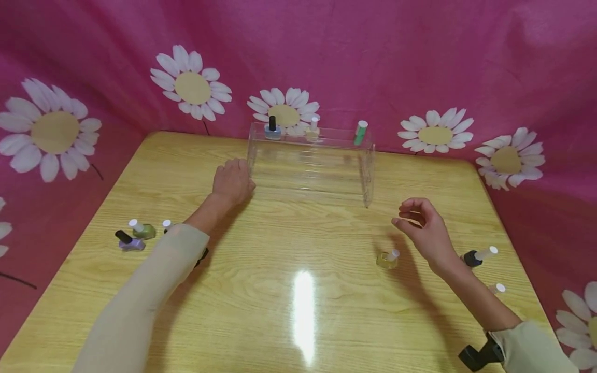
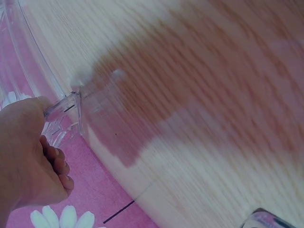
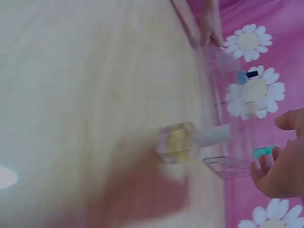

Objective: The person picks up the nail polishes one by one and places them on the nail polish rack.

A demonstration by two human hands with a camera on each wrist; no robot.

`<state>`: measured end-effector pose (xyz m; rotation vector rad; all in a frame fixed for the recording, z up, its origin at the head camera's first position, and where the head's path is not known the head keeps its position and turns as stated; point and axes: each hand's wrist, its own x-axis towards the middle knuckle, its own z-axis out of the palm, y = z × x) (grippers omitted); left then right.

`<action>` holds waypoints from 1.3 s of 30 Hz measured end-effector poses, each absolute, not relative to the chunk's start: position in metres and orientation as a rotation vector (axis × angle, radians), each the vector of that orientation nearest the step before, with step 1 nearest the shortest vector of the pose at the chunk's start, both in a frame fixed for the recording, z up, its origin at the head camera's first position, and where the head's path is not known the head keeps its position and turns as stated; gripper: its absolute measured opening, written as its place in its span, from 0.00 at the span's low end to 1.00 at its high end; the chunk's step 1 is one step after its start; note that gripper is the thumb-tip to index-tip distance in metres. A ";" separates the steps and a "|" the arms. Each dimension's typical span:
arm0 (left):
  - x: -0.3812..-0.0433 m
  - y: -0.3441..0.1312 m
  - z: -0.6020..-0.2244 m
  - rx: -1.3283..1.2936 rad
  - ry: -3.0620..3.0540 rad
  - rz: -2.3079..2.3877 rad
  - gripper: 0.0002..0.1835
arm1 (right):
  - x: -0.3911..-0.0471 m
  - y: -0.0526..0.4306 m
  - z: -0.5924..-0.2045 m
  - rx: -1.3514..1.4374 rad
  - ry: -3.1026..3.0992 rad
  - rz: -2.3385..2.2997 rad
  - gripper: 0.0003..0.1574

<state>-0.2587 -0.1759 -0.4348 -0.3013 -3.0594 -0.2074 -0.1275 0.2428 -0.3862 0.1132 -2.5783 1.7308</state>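
Observation:
A clear acrylic display rack (image 1: 308, 171) stands at the back of the table, with three nail polish bottles along its top: a pale blue one with a black cap (image 1: 272, 130), a pale one with a white cap (image 1: 313, 129) and a green one (image 1: 360, 133). My left hand (image 1: 232, 181) pinches the rack's left end; in the left wrist view its thumb and curled fingers meet the clear edge (image 2: 64, 105). Loosely bent and holding nothing, my right hand (image 1: 429, 233) hovers over the table's right side. Below and left of it stands a yellow nail polish bottle (image 1: 386, 259) with a white cap.
On the left are a lilac bottle (image 1: 131, 243), an olive green bottle (image 1: 145, 231) and a white-capped bottle (image 1: 167, 224) partly behind my left arm. At the right stand a dark bottle (image 1: 473, 258) and another white cap (image 1: 499, 288), partly hidden by my right forearm. Pink flowered cloth (image 1: 354, 62) surrounds the table.

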 end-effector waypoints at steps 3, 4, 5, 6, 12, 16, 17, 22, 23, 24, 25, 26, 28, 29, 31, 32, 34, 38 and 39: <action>-0.259 -0.176 -0.435 -0.300 -3.053 -0.204 0.14 | -0.117 0.244 -0.397 0.114 -2.597 1.747 0.21; -0.259 -0.176 -0.435 -0.301 -3.053 -0.203 0.14 | -0.115 0.245 -0.400 0.121 -2.605 1.757 0.21; -0.258 -0.176 -0.435 -0.302 -3.054 -0.203 0.15 | -0.112 0.245 -0.404 0.130 -2.611 1.773 0.20; -0.258 -0.175 -0.435 -0.305 -3.054 -0.201 0.15 | -0.110 0.246 -0.407 0.142 -2.622 1.794 0.20; -0.258 -0.175 -0.434 -0.319 -3.051 -0.167 0.14 | -0.102 0.249 -0.419 0.207 -2.774 1.860 0.24; -0.258 -0.175 -0.433 -0.316 -3.054 -0.167 0.15 | -0.099 0.247 -0.425 0.214 -2.808 1.864 0.25; -0.258 -0.175 -0.433 -0.313 -3.058 -0.174 0.15 | -0.098 0.247 -0.426 0.222 -2.803 1.870 0.24; -0.258 -0.175 -0.433 -0.308 -3.060 -0.204 0.14 | -0.093 0.247 -0.433 0.257 -2.771 1.860 0.22; -0.258 -0.176 -0.434 -0.308 -3.059 -0.202 0.14 | -0.092 0.248 -0.435 0.264 -2.773 1.849 0.21; -0.258 -0.176 -0.434 -0.309 -3.055 -0.201 0.14 | -0.092 0.249 -0.436 0.275 -2.774 1.838 0.21; -0.258 -0.176 -0.435 -0.309 -3.052 -0.202 0.14 | -0.091 0.250 -0.438 0.288 -2.778 1.827 0.21; -0.258 -0.176 -0.435 -0.312 -3.049 -0.199 0.13 | -0.090 0.251 -0.439 0.292 -2.782 1.827 0.21; -0.258 -0.176 -0.435 -0.311 -3.046 -0.201 0.13 | -0.088 0.254 -0.441 0.318 -2.787 1.839 0.23; -0.258 -0.176 -0.435 -0.310 -3.044 -0.202 0.13 | -0.087 0.255 -0.443 0.327 -2.780 1.851 0.23; -0.257 -0.175 -0.434 -0.311 -3.038 -0.216 0.13 | -0.085 0.257 -0.445 0.352 -2.762 1.864 0.24; -0.256 -0.175 -0.433 -0.310 -3.037 -0.218 0.13 | -0.084 0.258 -0.447 0.366 -2.752 1.861 0.24; -0.255 -0.175 -0.432 -0.310 -3.022 -0.225 0.12 | -0.083 0.259 -0.450 0.390 -2.725 1.850 0.24; -0.254 -0.174 -0.430 -0.310 -3.018 -0.227 0.12 | -0.081 0.259 -0.455 0.391 -2.688 1.801 0.21; -0.254 -0.174 -0.430 -0.309 -3.021 -0.226 0.12 | -0.081 0.259 -0.456 0.376 -2.685 1.799 0.20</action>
